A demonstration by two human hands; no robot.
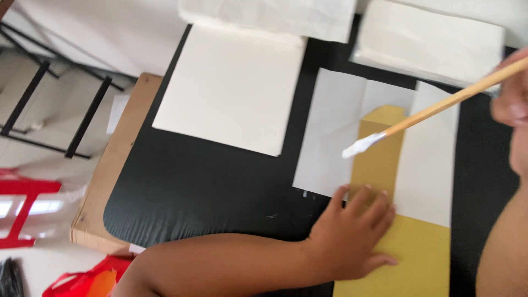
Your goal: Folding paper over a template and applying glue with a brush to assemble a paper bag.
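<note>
On the black mat (209, 187) covering the table, toward five o'clock, the left hand (352, 236) lies flat with its fingers (371, 201) spread and released, pressing a yellow envelope (410, 253) whose upper part is masked by white paper sheets (426, 165). At three o'clock the right hand (514, 104), mostly out of view, has its fingers clenched around a wooden brush (434, 107); the white-coated tip hovers over the envelope's flap. A cream card (231, 88) lies at twelve o'clock, with stacks of white paper (429, 41) beyond. Whether the envelope holds anything cannot be told.
</note>
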